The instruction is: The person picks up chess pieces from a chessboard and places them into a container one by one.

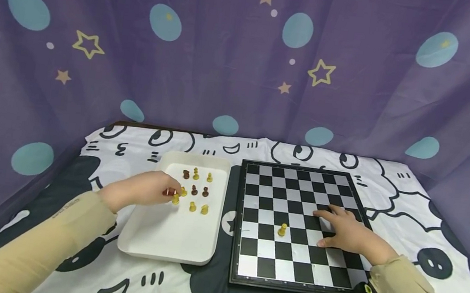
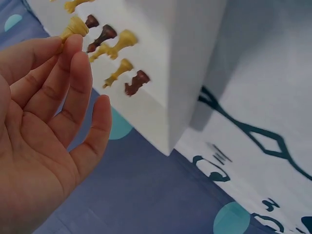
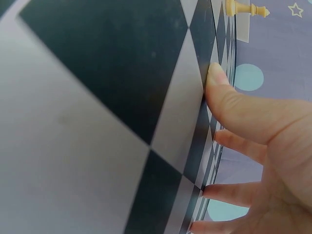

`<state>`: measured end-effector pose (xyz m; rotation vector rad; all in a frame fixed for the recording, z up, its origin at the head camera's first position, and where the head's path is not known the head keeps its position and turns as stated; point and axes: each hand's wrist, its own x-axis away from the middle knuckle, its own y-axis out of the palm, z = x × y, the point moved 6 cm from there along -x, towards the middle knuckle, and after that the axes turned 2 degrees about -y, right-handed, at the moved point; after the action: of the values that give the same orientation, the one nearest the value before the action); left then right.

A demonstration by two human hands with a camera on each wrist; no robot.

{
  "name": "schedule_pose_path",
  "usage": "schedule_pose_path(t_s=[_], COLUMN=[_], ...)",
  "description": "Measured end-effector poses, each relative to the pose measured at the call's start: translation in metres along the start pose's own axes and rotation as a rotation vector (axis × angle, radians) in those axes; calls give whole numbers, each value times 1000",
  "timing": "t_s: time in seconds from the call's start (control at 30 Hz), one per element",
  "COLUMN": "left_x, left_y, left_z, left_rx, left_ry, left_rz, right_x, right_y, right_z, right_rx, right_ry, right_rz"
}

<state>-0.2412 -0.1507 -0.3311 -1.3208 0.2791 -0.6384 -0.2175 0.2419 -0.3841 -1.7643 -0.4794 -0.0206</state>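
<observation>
My left hand (image 1: 148, 188) is over the white tray (image 1: 165, 250). Between thumb and fingertips it pinches a yellow chess piece (image 2: 75, 28), clearest in the left wrist view. Several yellow and dark brown pieces stand in the tray, among them a brown knight (image 1: 186, 174) and a yellow piece (image 1: 204, 209). My right hand (image 1: 345, 231) rests on the right side of the black-and-white chessboard (image 1: 266, 249), its fingers spread and fingertips touching the squares. To its left a single yellow chess piece (image 1: 282, 229) stands upright on the board; the right wrist view shows it at the top.
Tray and board lie side by side on a cartoon-print cloth (image 1: 391, 200), with a narrow gap between them. A small dark object (image 1: 366, 292) sits at the board's near right corner, partly under the right sleeve. A purple curtain (image 1: 225, 82) hangs behind.
</observation>
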Motion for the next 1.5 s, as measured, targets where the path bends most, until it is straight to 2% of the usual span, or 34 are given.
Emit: schedule_pose_path(t_s=[0.1,0.4,1.0,1.23,1.5], left_x=[0,-3,-11,-9,-7], left_y=[5,16,27,32,30], left_z=[-3,-5,-10,-15,-16], left_rx=[1,-21,-33,-23,-3], left_ry=[-4,35,-32,-48,-58], left_rz=[-6,-9,-42,-59,-59], right_x=[0,1,1,1,1], right_y=[-1,-2,-1,-1,0], right_z=[0,0,1,0,1], right_rx=[2,12,7,6,0], right_ry=[-6,-14,-5,-10,3], right_rz=[5,17,19,20,14])
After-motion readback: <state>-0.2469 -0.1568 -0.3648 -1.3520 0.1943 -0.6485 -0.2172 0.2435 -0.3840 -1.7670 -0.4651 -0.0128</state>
